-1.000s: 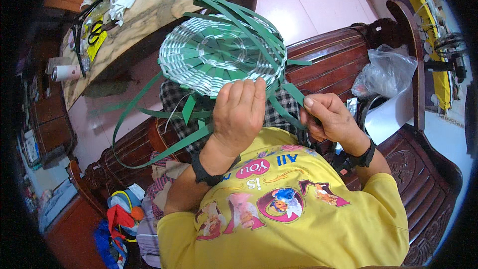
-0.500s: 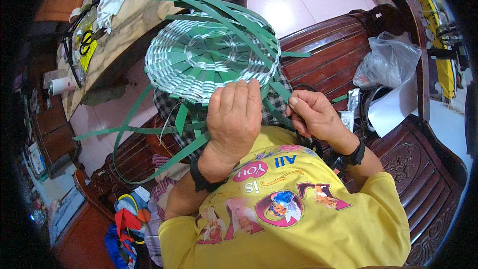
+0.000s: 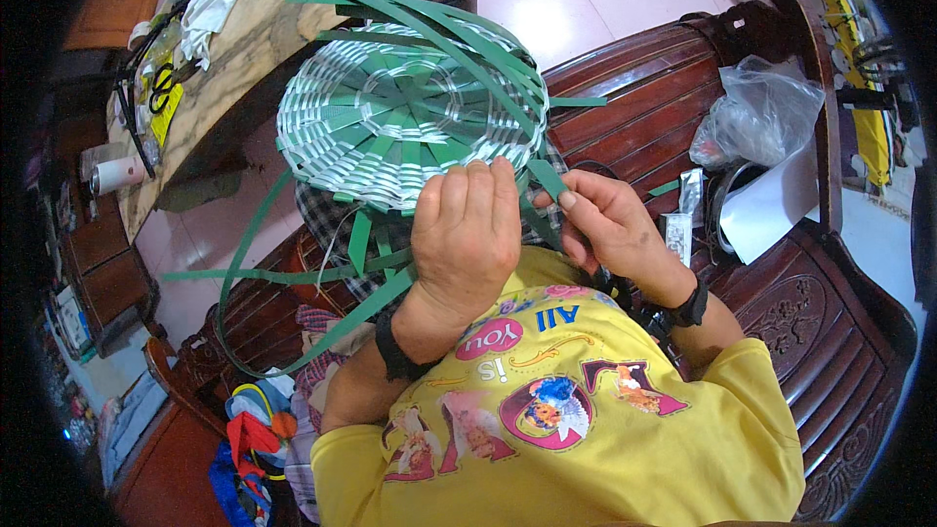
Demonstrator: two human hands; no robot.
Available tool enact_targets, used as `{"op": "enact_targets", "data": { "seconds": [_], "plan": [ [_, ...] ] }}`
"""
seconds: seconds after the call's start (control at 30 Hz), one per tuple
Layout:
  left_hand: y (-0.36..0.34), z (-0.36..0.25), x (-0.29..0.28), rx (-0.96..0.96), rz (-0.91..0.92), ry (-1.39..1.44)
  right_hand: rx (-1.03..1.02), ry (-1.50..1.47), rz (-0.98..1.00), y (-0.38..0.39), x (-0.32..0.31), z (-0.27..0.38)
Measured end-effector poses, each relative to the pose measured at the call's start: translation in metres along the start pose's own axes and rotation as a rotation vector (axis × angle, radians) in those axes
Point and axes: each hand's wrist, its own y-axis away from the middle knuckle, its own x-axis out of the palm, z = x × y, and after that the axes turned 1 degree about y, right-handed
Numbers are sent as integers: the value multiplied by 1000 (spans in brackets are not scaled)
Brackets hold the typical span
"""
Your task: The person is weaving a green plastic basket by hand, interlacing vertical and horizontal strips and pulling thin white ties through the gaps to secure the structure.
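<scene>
Resting on the lap: a round basket (image 3: 410,112), woven face upward, over checked cloth (image 3: 314,210). Woven closely in white and green from the centre out to the rim, so judged well advanced in the body; impossible to tell from here how high any wall stands.

Not finished at the rim, by the look of it. Trailing loose strips (image 3: 390,4) over the far side, jutting out to the right, and drooping in a long loop (image 3: 369,308) on the near left, apparently neither tucked in nor trimmed. Left undone, as far as shows: those ends.

Grasping the near rim with the left hand (image 3: 467,224), fingers close together over the edge, thumb hidden. Pinching the end of a short green strip (image 3: 547,177) between thumb and forefinger of the right hand (image 3: 617,229), just beside the rim; probably busy with that one end.

Farther out, lying on the settee (image 3: 625,88) to the right: a clear bag (image 3: 756,117). Set on the marble worktop (image 3: 268,39) at upper left, well apart from both hands: black scissors (image 3: 161,88), a white cloth (image 3: 213,5).
</scene>
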Motion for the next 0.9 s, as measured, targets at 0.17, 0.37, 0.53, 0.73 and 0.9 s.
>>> {"op": "enact_targets", "data": {
  "seconds": [0.17,0.37,0.53,0.73,0.9],
  "plan": [
    [0,-3,2,-4,-19,14,-39,-212,56,-17,-2,-19],
    [2,-2,4,-15,-10,2,-42,-272,100,-19,-4,-22],
    [2,-5,3,12,9,-19,-58,-119,98,-18,-4,-17],
    [4,-5,4,39,13,-32,-54,-66,42,-14,1,-14],
    [7,-5,4,62,19,-40,-59,-44,30,-16,0,-20]
  ]
}}
